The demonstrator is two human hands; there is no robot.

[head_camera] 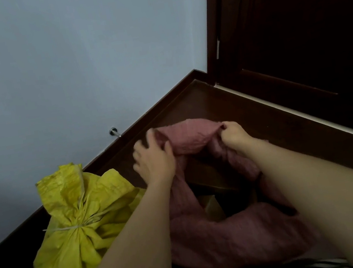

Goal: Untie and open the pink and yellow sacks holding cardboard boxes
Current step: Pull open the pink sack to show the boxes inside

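The pink sack [223, 240] stands on the dark floor in front of me with its mouth pulled wide. My left hand [154, 158] grips the far left part of the rim, and my right hand [235, 134] pinches the far right part. A stretch of rim [190, 138] is held taut between them. Inside the opening a corner of a cardboard box [210, 205] shows. The yellow sack [72, 244] sits to the left, its neck bunched and tied with pale string [69, 227].
A pale blue wall [65, 59] with a dark skirting board runs behind the sacks. A metal door stop [114, 132] sticks out low on the wall. A dark wooden door [292, 21] and its threshold lie at the right. Striped cloth [321, 267] shows at the bottom edge.
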